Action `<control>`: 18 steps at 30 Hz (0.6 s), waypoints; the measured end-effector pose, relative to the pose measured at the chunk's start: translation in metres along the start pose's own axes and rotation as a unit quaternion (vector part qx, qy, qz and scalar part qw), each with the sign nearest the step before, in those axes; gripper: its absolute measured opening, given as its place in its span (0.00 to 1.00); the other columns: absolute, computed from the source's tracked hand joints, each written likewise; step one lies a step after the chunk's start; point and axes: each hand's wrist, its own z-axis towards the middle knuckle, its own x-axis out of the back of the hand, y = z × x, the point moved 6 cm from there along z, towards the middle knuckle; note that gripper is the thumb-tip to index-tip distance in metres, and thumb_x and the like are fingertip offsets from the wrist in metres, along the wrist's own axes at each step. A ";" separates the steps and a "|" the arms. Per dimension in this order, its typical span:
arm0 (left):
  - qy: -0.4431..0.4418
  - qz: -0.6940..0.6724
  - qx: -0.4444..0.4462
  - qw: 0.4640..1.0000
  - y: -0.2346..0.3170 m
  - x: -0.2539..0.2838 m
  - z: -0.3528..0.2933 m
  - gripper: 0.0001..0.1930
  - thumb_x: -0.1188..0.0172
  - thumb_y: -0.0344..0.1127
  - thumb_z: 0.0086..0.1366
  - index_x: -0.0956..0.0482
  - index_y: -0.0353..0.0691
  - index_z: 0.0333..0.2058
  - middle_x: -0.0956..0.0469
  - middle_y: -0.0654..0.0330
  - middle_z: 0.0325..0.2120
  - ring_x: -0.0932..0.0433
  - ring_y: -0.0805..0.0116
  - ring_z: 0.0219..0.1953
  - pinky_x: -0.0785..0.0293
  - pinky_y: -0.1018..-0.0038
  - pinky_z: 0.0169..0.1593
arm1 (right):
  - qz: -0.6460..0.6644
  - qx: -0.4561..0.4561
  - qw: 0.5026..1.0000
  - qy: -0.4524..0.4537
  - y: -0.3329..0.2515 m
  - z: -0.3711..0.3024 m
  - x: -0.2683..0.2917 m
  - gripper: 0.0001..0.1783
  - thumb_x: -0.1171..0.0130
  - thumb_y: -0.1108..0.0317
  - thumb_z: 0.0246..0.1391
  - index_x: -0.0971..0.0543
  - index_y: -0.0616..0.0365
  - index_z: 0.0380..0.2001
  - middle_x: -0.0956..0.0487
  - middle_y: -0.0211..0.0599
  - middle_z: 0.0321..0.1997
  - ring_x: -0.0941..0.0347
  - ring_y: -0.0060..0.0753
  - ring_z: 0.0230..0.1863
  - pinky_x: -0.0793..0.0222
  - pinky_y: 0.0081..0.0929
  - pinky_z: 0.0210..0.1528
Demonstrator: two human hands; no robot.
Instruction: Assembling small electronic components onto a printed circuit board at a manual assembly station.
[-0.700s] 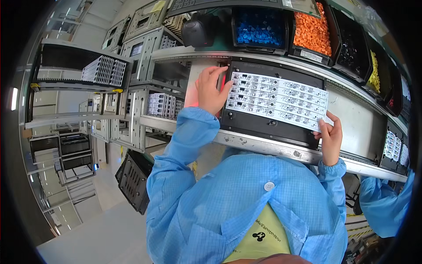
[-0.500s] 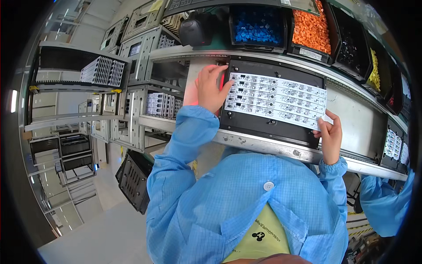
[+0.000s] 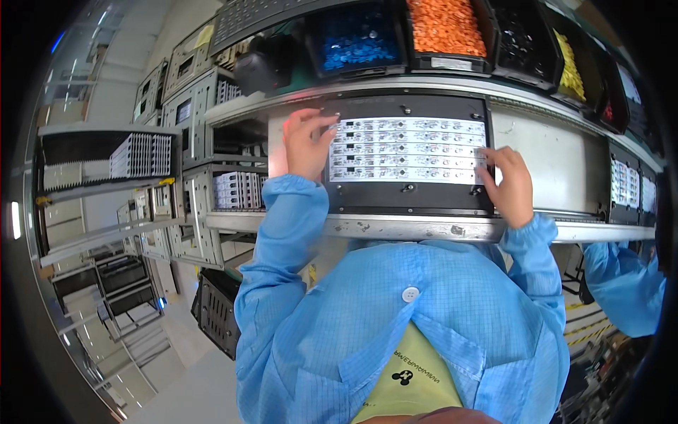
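Seen from above, a person in a light blue lab coat stands at a grey metal workbench (image 3: 424,227) with both hands on a white panel of circuit-board strips (image 3: 408,150), four long rows lying side by side. The panel rests in a flat black carrier tray (image 3: 409,199), which sits on the bench surface directly in front of the person. The left hand (image 3: 305,143) lies at the panel's left end, its fingers curled and touching the edge of the strips, not visibly closed around anything. The right hand (image 3: 510,185) rests on the panel's right end, fingers spread slightly and pressed flat against the edge of the strips and the tray. Behind the tray, along the back of the bench, stands a row of open black bins: one filled with small blue parts (image 3: 358,39), one with orange parts (image 3: 445,25), one with yellow parts (image 3: 569,65). At the right edge, another person's blue sleeve (image 3: 625,283) shows below the bench.
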 end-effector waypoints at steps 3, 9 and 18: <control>0.005 0.074 -0.019 0.997 0.015 0.003 -0.001 0.13 0.26 0.31 0.57 0.08 0.53 0.42 0.22 0.60 0.54 0.29 0.55 0.62 0.38 0.56 0.66 | 0.008 0.012 0.997 0.071 0.021 0.024 -0.001 0.18 0.30 0.74 0.55 0.15 0.57 0.51 0.22 0.37 0.37 0.25 0.44 0.41 0.27 0.38 0.46; 0.006 0.147 -0.141 0.979 0.107 -0.030 0.002 0.25 0.28 0.33 0.60 0.17 0.55 0.57 0.25 0.59 0.56 0.32 0.52 0.64 0.42 0.51 0.65 | -0.038 0.044 0.994 0.092 0.035 0.046 -0.011 0.23 0.30 0.76 0.55 0.15 0.55 0.55 0.25 0.35 0.35 0.28 0.43 0.38 0.28 0.37 0.45; -0.042 0.109 -0.144 0.983 0.120 -0.077 0.010 0.13 0.25 0.30 0.53 0.11 0.47 0.39 0.23 0.63 0.38 0.26 0.57 0.48 0.37 0.55 0.56 | 0.109 -0.031 0.994 0.002 0.021 0.006 0.000 0.25 0.29 0.77 0.54 0.18 0.59 0.57 0.16 0.35 0.39 0.22 0.37 0.46 0.24 0.33 0.49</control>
